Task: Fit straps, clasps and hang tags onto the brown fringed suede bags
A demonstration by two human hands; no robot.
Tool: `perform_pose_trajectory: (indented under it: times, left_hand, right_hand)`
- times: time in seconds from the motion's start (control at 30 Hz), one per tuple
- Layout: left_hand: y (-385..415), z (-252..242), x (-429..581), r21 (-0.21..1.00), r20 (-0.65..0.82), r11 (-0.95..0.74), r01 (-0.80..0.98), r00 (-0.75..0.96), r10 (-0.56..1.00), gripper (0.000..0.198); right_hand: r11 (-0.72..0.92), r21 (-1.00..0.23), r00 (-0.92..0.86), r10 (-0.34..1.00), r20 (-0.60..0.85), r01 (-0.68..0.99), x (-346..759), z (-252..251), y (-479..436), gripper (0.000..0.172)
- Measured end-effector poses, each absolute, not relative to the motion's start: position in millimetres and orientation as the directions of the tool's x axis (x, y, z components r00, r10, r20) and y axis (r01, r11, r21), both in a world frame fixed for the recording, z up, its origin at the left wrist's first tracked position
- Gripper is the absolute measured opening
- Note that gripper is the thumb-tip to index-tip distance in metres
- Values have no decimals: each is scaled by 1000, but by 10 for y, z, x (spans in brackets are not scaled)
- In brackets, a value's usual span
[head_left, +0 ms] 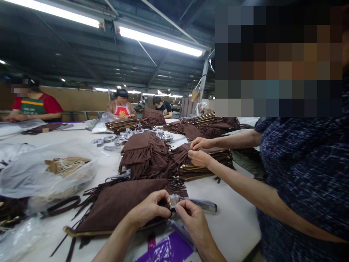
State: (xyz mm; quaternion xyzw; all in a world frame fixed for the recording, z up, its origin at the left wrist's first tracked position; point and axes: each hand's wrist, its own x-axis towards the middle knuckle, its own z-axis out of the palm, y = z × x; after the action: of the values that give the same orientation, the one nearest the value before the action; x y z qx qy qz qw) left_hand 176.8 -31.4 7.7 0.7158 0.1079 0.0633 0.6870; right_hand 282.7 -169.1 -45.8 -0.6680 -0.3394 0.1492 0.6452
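A brown fringed bag (122, 198) with a gold zipper edge lies flat before me. At its right side, my left hand (151, 209) pinches a small gold metal fitting (170, 202) between thumb and fingers. My right hand (192, 220) is closed on the end of a strap wrapped in clear plastic (203, 205), close beside the fitting. Whether the fitting and the strap are joined cannot be made out. A purple plastic-covered packet (167, 249) lies on the table below my hands.
A co-worker's hands (200, 151) work over a stack of brown bags (207, 165) at right. More fringed bags (145, 151) and plastic-wrapped coiled straps (131, 136) lie ahead. A clear bag of tags (68, 165) is at left. Several people sit at the far side.
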Motion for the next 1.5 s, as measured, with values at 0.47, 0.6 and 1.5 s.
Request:
perform_pose_trajectory:
  times: [0.47,0.6,1.5]
  left_hand:
    - [-303,43,1763,994,-56,105,28,961,269,19]
    - [-285,19,1773,988,-38,152,-10,950,310,13]
    - [-445,-142,1974,989,136,-122,-87,862,489,46]
  right_hand:
    - [103,-968,693,680,237,231,2796,-426,-1642,31]
    - [104,-976,668,715,206,190,2789,-350,-1656,34]
    - [213,-936,591,730,343,279,2932,-413,-1486,35]
